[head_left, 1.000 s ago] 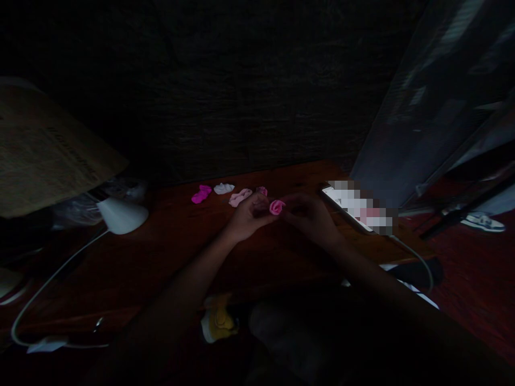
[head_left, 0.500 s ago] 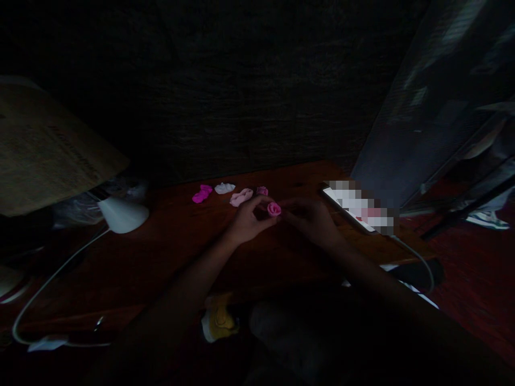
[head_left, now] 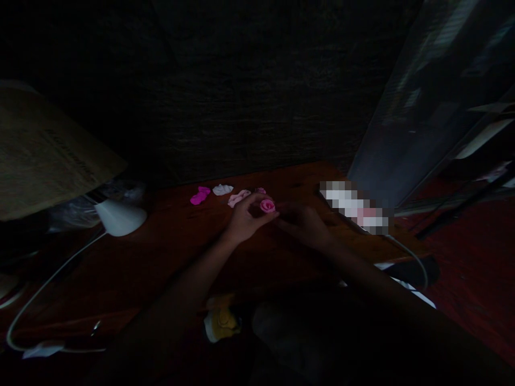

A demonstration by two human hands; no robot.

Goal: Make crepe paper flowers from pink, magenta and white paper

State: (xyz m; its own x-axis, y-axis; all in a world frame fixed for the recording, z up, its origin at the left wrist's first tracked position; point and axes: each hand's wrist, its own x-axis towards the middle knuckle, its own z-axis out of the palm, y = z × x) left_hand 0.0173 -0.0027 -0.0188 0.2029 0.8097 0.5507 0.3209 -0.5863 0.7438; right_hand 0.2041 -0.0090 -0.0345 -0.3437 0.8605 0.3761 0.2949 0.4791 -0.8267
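The left grip (head_left: 243, 220) is holding a pink, rose-shaped, thin-petalled piece (head_left: 267, 206) between thumb and fingers, narrowly closed. The right grip (head_left: 303, 222) is bringing bent fingers against its near-right edge; whether they are pinching it, I cannot tell. The 2 grips seem to be working the petals, and a further pinch would be calling for light pressure and steady left-side support. Just beyond the left grip, a pale pink ruffled piece (head_left: 238, 198) and a small pink piece (head_left: 260, 191) are lying on the brown wooden counter (head_left: 289, 179). Farther left, a white crumpled piece (head_left: 222, 190) and a magenta crumpled piece (head_left: 200, 195) are resting.
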